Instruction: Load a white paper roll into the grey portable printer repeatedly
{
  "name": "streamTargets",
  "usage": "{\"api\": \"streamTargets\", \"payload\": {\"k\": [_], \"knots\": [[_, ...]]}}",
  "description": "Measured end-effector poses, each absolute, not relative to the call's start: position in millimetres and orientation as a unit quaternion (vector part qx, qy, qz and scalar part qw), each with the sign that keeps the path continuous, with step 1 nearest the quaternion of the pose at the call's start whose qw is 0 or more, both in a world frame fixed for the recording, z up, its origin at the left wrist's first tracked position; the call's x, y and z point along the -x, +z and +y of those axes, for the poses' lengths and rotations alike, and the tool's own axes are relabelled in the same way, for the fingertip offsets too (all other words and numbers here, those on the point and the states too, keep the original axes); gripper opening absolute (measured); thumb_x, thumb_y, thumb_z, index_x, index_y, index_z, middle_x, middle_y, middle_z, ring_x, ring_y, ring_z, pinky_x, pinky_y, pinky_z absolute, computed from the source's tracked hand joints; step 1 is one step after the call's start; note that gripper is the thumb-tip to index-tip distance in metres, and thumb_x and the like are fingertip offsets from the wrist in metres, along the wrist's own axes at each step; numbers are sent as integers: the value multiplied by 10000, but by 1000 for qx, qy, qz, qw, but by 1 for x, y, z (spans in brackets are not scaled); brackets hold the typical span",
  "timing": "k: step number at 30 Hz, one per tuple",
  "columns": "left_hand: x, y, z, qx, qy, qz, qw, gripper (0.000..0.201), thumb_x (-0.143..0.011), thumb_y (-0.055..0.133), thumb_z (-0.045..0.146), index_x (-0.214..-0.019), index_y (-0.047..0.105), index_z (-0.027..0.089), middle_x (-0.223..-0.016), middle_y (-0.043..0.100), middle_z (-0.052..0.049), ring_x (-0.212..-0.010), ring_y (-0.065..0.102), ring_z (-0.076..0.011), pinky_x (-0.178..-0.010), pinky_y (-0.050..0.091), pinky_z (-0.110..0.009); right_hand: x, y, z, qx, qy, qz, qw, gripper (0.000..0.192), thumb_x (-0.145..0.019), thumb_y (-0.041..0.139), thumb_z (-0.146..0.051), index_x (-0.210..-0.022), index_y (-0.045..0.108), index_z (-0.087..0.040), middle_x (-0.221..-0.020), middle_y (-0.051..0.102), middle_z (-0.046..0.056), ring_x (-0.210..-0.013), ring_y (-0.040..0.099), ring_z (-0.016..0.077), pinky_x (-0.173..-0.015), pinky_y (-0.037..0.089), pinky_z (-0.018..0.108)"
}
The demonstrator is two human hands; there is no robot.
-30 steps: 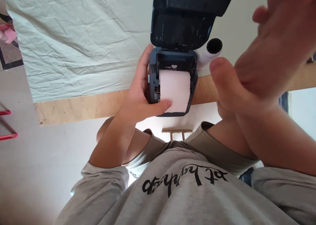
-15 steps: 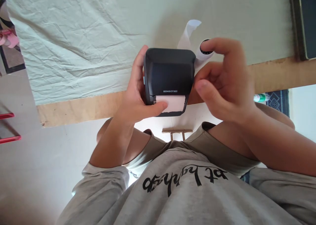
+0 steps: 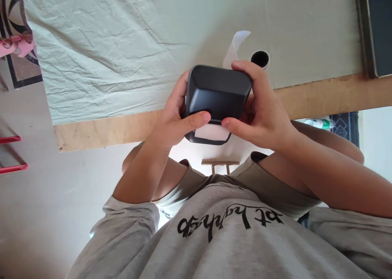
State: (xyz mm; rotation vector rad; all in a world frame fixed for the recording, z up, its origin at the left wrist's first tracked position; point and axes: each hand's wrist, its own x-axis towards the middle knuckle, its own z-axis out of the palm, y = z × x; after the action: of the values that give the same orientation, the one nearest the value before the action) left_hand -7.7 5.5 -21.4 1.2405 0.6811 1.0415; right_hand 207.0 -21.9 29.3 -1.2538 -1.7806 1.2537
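A black label printer [image 3: 219, 101] is held above the table's front edge, between both of my hands. My left hand [image 3: 174, 116] wraps its left side, the thumb lying across the front face. On the opposite side, my right hand [image 3: 263, 103] grips it with fingers over the top right corner and the thumb near the brand lettering. A white label [image 3: 212, 132] sticks out of the slot at the printer's lower end. Behind the printer, a label roll [image 3: 260, 58] with a dark core stands on the cloth, beside a curled white paper strip [image 3: 237, 44].
A pale green cloth [image 3: 122, 46] covers the table, leaving a bare wooden edge [image 3: 107, 130] in front. At the far right lies a dark flat object [image 3: 378, 30]. Below the table on the right is a bottle [image 3: 318, 124]; red bars [image 3: 14, 169] show at the left.
My right hand has moved left from beside the label roll and closed on the printer's right side. The printer has shifted slightly right and tilted.
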Motion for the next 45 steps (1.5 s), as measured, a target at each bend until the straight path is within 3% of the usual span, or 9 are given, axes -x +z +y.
{"api": "streamTargets", "payload": {"k": [10,15,22,28,30,33,36,38,45], "knots": [[6,-4,-2,-531,433,365,630,721,-667,825,431,-1327,556,322,-1132,673,-40,-972,679,-232,-747,592,-342,-207,21,-19,445,482,-669,349,761,-802,721,-315,-1455,331,-282,-592,413,-76,-525,485,99,-439,354,224],[4,-5,-2,-535,443,359,624,675,-693,804,439,-1311,560,322,-1126,670,-36,-960,687,-233,-744,588,-351,-209,15,-19,451,477,-670,347,866,-819,725,-477,-1507,262,-228,-600,496,-70,-499,488,95,-428,347,234],[-1,-14,8,-462,490,265,690,338,-882,550,549,-1022,656,260,-1086,706,-48,-1322,541,-296,-1050,534,-459,-213,12,-19,433,476,-678,355,880,-849,688,-544,-1535,227,-240,-598,525,-75,-479,467,92,-433,322,236],[-1,-9,4,-453,503,318,664,290,-869,582,540,-969,656,278,-916,691,-18,-1379,493,-291,-1114,487,-488,-217,8,-20,381,497,-689,366,781,-926,601,-486,-1554,185,-279,-643,565,-64,-530,508,106,-486,413,241],[0,-8,3,-457,494,354,650,363,-865,573,611,-975,639,271,-950,693,-17,-1403,477,-300,-1109,481,-482,-217,8,-23,351,495,-677,416,642,-935,602,-388,-1497,301,-312,-665,557,-65,-532,509,96,-473,427,230],[1,-12,4,-460,512,344,639,335,-870,560,594,-974,647,287,-947,702,-7,-1385,494,-294,-1121,464,-477,-215,9,-28,328,474,-634,515,345,-874,630,-208,-1186,565,-341,-857,619,-35,-563,542,83,-441,447,230],[1,-20,9,-462,533,282,650,258,-901,526,490,-997,671,300,-960,718,1,-1325,530,-271,-1139,448,-473,-215,11,-29,312,535,-559,552,139,-850,623,-168,-912,602,-291,-828,667,-30,-510,519,85,-388,440,229],[0,-23,12,-455,527,272,664,277,-941,468,453,-1033,671,289,-984,716,-5,-1304,537,-249,-1150,444,-458,-218,13,-27,280,608,-511,539,132,-855,621,-151,-869,578,-274,-711,656,-63,-429,450,65,-338,385,195],[-1,-18,9,-445,521,313,658,262,-916,519,490,-984,629,263,-942,676,-11,-1297,539,-251,-1020,519,-397,-221,21,-20,230,730,-430,478,265,-804,692,-140,-913,502,-290,-716,614,-127,-416,390,28,-330,334,126]]}}
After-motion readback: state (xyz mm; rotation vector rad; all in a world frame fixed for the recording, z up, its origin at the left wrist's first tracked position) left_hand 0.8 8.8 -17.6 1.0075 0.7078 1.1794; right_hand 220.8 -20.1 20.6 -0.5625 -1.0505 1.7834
